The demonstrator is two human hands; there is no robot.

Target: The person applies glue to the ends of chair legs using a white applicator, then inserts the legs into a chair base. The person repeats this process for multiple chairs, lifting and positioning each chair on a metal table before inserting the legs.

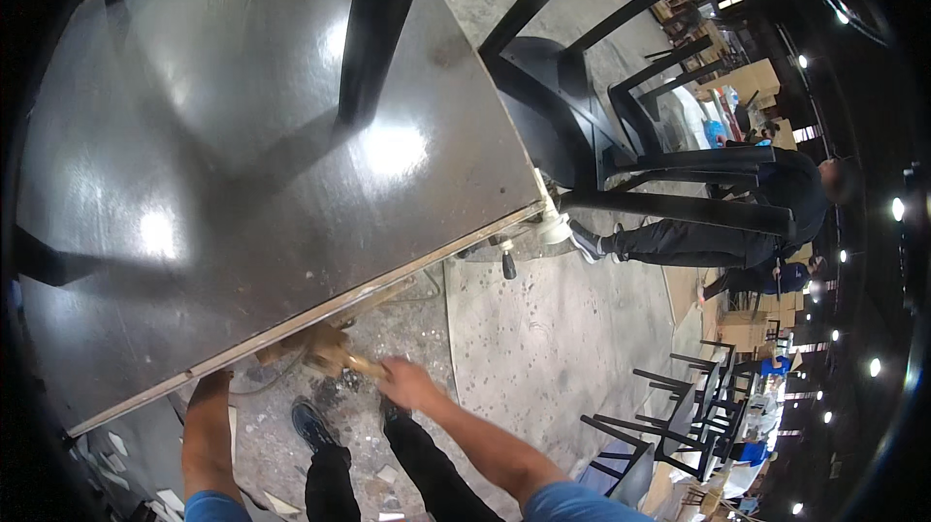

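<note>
A dark, glossy tabletop (291,212) with a pale raw edge fills the left of the view. Dark legs (378,37) rise from it. Below its near edge my right hand (409,384) is closed around a light wooden handle (364,365). That handle joins a brown, blocky piece (325,348) partly under the edge; its kind is unclear. My left forearm (208,435) reaches up beneath the tabletop's edge, which hides the fingers. At the corner are a whitish fitting (553,221) and a black-gripped handle (508,263).
Upturned black chair frames (601,125) stand beyond the table's right edge. A person in dark clothes (718,236) is close behind them. A pale sheet (533,328) covers part of the stained floor, and scraps (281,503) lie near my feet. More black chairs (669,415) stand right.
</note>
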